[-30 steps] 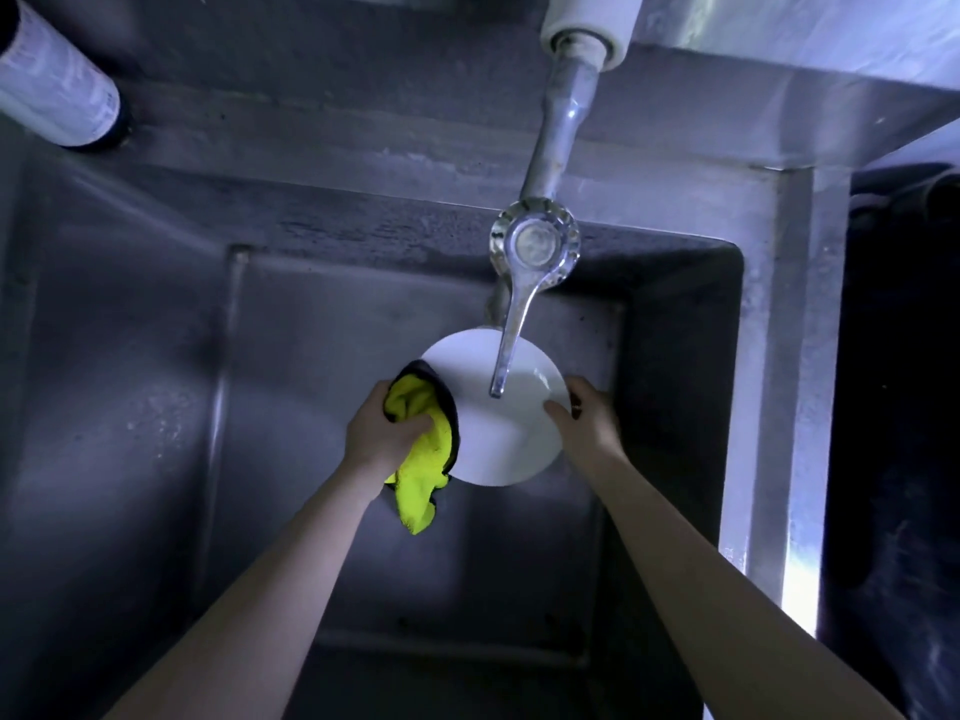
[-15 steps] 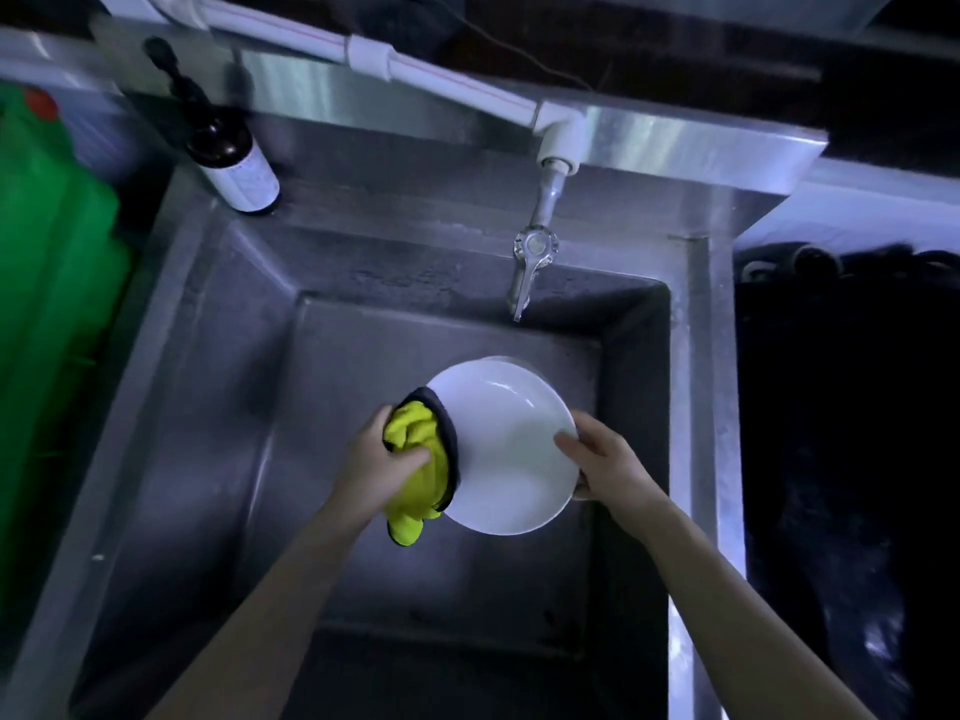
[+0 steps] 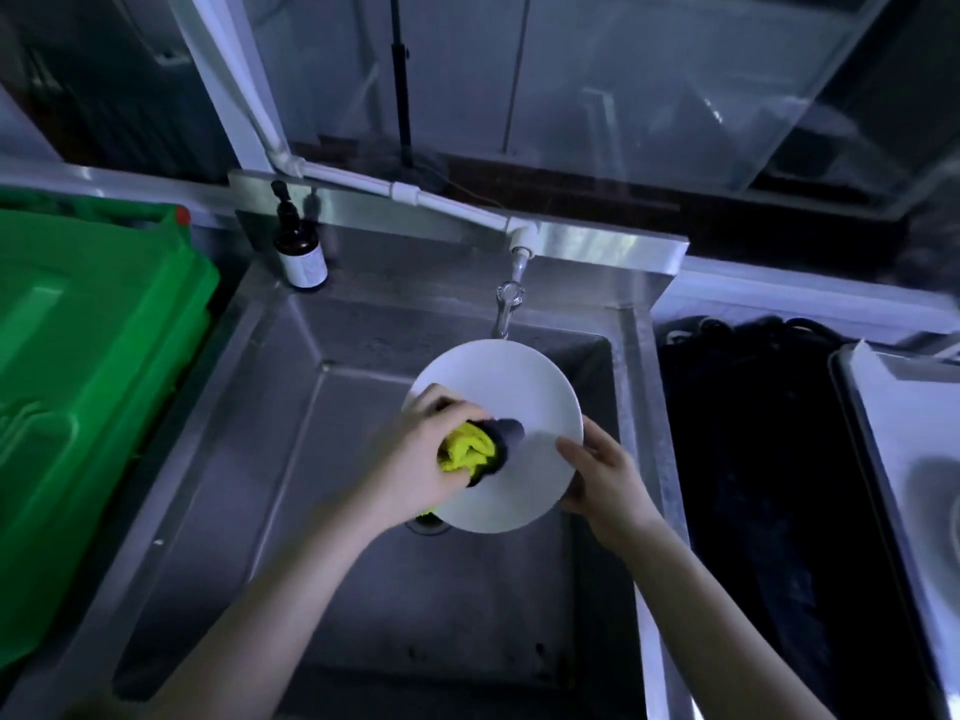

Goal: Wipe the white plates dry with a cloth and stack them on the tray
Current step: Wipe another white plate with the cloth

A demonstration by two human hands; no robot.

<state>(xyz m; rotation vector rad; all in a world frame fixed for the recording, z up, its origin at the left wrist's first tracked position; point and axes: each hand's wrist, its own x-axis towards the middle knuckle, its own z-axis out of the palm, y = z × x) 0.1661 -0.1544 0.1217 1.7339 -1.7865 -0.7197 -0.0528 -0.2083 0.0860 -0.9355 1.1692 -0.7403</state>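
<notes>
The person stands at a stainless steel sink (image 3: 249,418) and holds a white plate (image 3: 511,392) over its basin, just near of the tap (image 3: 508,306), whose spout points down at the plate's far rim. The plate is lifted clear of the sink floor and tilted so that its face turns up towards the person.

The left hand (image 3: 415,459) is closed around a bunched yellow cloth (image 3: 466,449) with a dark edge and presses it flat against the left half of the plate's face. The right hand (image 3: 605,478) clamps the plate at its right rim: the thumb lies on the face, while the fingers go behind the plate, where I cannot see them. Both forearms reach in from the near edge.

Under the plate's near-left rim, part of the drain (image 3: 428,526) shows in the sink floor.

On the sink's far-left corner stands a brown pump bottle (image 3: 300,249) with a pale label, upright. A white pipe (image 3: 441,201) runs along the steel backsplash to the tap. Left of the sink sits a big green crate (image 3: 78,356). To the right of the sink lies a black surface (image 3: 753,459), and beyond it, at the right edge, a pale tray (image 3: 930,397), well apart from the plate. What lies in it is too dim to tell.
</notes>
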